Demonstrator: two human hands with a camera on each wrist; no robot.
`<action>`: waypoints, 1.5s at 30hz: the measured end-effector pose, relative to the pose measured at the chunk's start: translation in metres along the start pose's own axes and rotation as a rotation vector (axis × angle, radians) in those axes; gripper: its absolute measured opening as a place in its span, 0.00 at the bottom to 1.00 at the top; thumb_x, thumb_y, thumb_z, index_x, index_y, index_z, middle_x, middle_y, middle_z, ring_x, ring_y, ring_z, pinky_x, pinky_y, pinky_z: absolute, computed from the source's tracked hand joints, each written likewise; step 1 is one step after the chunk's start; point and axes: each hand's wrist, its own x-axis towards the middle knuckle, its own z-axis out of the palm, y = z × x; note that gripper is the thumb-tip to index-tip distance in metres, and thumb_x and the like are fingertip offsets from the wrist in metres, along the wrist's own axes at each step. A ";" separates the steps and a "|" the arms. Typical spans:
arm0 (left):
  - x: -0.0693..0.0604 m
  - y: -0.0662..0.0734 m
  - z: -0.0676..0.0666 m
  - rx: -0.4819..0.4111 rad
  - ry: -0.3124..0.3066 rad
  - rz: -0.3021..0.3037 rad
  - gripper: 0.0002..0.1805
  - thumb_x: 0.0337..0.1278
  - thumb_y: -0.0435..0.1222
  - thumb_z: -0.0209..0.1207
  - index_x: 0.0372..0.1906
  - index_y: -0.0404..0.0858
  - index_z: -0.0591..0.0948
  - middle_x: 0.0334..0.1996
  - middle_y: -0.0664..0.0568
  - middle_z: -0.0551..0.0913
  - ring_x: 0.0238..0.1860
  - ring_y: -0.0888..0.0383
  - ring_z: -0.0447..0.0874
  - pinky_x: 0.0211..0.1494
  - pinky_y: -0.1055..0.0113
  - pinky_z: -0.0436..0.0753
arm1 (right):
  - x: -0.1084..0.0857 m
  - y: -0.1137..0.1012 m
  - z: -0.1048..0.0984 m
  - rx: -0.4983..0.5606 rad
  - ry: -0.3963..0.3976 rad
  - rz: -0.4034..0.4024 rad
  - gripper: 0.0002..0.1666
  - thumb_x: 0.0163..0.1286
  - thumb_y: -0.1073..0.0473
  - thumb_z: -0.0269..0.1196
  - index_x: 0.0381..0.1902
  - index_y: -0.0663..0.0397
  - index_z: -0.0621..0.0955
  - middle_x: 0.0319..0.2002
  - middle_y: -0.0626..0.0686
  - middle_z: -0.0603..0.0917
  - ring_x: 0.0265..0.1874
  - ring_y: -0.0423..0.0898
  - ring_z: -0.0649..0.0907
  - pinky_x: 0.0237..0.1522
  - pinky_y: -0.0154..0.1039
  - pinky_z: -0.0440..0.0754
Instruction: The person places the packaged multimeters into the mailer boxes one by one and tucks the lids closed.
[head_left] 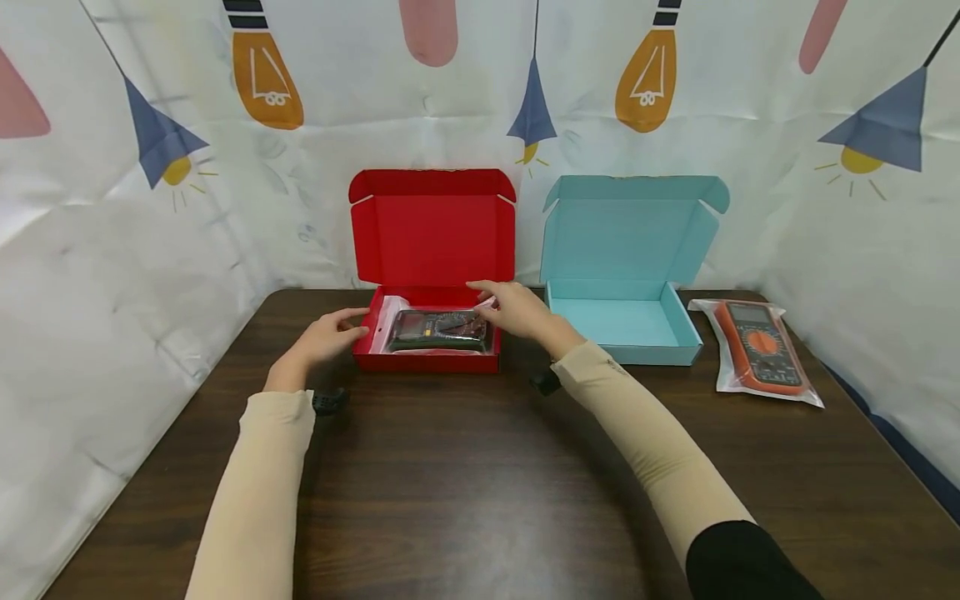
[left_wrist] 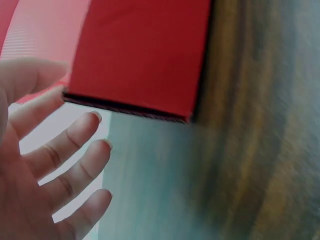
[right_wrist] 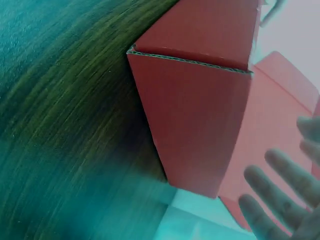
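A dark multimeter (head_left: 438, 331) in a clear plastic bag lies inside the open red cardboard box (head_left: 427, 363), whose lid stands up behind it. At the box's left end is my left hand (head_left: 321, 343), its fingers spread and its thumb and forefinger near the side wall. My right hand (head_left: 527, 315) is over the box's right end, close to the bag's edge. Its fingers look loosely spread in the right wrist view, where the red box's side (right_wrist: 195, 110) shows. The multimeter is out of sight in both wrist views.
To the right stands a light blue cardboard box (head_left: 651, 354), lid raised, with nothing visible inside. Beyond it, near the table's right edge, lies an orange multimeter (head_left: 761, 346) in a clear bag. A printed cloth (head_left: 420, 142) hangs behind the dark wooden table (head_left: 450, 467).
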 end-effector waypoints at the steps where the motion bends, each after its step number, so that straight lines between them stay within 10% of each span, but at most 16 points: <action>1: 0.001 0.002 -0.001 -0.002 0.012 -0.001 0.34 0.74 0.43 0.54 0.77 0.32 0.64 0.60 0.28 0.75 0.56 0.34 0.75 0.60 0.40 0.79 | -0.001 0.001 -0.001 0.014 0.038 0.015 0.34 0.75 0.56 0.63 0.76 0.51 0.70 0.58 0.59 0.84 0.38 0.49 0.84 0.37 0.39 0.83; 9: 0.011 0.010 -0.012 -0.106 0.192 0.043 0.30 0.79 0.41 0.48 0.77 0.30 0.64 0.66 0.28 0.73 0.64 0.33 0.72 0.66 0.39 0.72 | -0.005 0.014 -0.007 0.144 0.310 0.120 0.31 0.76 0.61 0.63 0.74 0.56 0.72 0.56 0.60 0.83 0.46 0.53 0.85 0.44 0.45 0.85; 19: 0.036 0.019 -0.011 -0.389 0.434 -0.031 0.29 0.77 0.37 0.48 0.77 0.33 0.66 0.71 0.36 0.71 0.70 0.40 0.70 0.72 0.49 0.68 | -0.009 0.022 -0.005 0.258 0.428 0.203 0.34 0.77 0.62 0.60 0.77 0.55 0.67 0.65 0.61 0.77 0.51 0.56 0.83 0.48 0.51 0.84; 31: 0.051 0.029 -0.006 -0.569 0.305 -0.119 0.41 0.77 0.42 0.46 0.83 0.37 0.41 0.81 0.38 0.48 0.80 0.40 0.47 0.78 0.45 0.53 | 0.002 0.022 0.005 0.376 0.361 0.262 0.44 0.76 0.59 0.60 0.83 0.54 0.54 0.77 0.60 0.64 0.67 0.60 0.75 0.60 0.53 0.80; 45: 0.057 0.039 -0.005 -0.630 0.259 -0.065 0.39 0.78 0.44 0.45 0.84 0.41 0.43 0.80 0.38 0.53 0.80 0.42 0.50 0.79 0.45 0.52 | 0.010 0.025 0.003 0.583 0.343 0.223 0.42 0.77 0.61 0.59 0.83 0.55 0.55 0.73 0.63 0.67 0.68 0.62 0.73 0.63 0.54 0.77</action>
